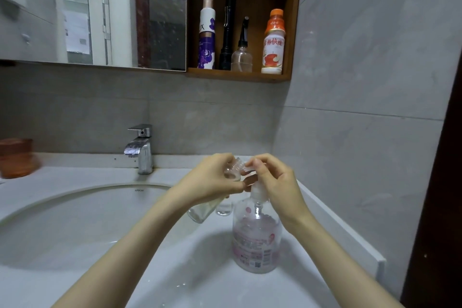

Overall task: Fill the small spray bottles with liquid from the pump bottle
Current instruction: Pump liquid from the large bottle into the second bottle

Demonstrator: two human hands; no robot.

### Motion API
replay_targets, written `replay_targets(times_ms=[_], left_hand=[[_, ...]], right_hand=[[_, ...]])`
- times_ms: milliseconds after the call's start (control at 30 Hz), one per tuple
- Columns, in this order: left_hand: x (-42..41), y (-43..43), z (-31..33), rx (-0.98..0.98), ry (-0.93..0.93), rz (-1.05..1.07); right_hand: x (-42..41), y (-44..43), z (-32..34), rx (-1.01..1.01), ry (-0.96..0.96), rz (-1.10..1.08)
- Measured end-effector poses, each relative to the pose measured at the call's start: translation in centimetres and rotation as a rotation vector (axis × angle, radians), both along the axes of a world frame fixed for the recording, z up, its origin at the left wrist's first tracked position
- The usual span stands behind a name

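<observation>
A clear pump bottle with a pink label stands on the white counter to the right of the basin, partly filled. My left hand grips a small clear spray bottle, its open neck tilted toward the pump's nozzle. My right hand is curled over the pump head, fingertips at the nozzle beside the small bottle's mouth. Behind my left wrist, another clear bottle lies tilted and a small clear bottle stands upright.
The round basin and a chrome tap are on the left. An orange cup stands at the far left. A wall shelf holds several bottles. A tiled wall closes the right side.
</observation>
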State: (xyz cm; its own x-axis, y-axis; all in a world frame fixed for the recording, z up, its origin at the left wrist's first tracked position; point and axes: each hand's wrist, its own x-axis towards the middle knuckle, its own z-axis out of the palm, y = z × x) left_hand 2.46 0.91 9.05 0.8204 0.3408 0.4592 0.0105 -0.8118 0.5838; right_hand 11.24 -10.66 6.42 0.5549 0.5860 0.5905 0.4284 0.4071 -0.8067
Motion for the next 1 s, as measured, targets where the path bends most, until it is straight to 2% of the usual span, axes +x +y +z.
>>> replay_targets(times_ms=[100, 233, 367, 567, 767, 867, 1000], left_hand=[[-0.3, 0.1, 0.1, 0.161, 0.036, 0.072], [-0.5, 0.4, -0.5, 0.238, 0.071, 0.099], [-0.6, 0.4, -1.0, 0.253, 0.116, 0.076], [0.0, -0.1, -0.6, 0.242, 0.088, 0.032], [0.7, -0.8, -0.8, 0.163, 0.072, 0.04], [0.7, -0.9, -0.8, 0.133, 0.048, 0.028], [0.7, -0.8, -0.7, 0.104, 0.041, 0.024]], right_hand=[[-0.1, 0.0, -0.1, 0.038, 0.019, -0.008], [0.0, 0.2, -0.4, 0.061, 0.036, -0.034], [0.1, 0.3, -0.4, 0.054, 0.026, -0.031], [0.1, 0.4, -0.6, 0.059, -0.005, -0.032], [-0.1, -0.5, -1.9, -0.008, -0.163, -0.095], [-0.3, -0.7, -2.5, 0.0, -0.238, -0.208], [0.6, 0.2, -2.5, 0.088, -0.434, -0.436]])
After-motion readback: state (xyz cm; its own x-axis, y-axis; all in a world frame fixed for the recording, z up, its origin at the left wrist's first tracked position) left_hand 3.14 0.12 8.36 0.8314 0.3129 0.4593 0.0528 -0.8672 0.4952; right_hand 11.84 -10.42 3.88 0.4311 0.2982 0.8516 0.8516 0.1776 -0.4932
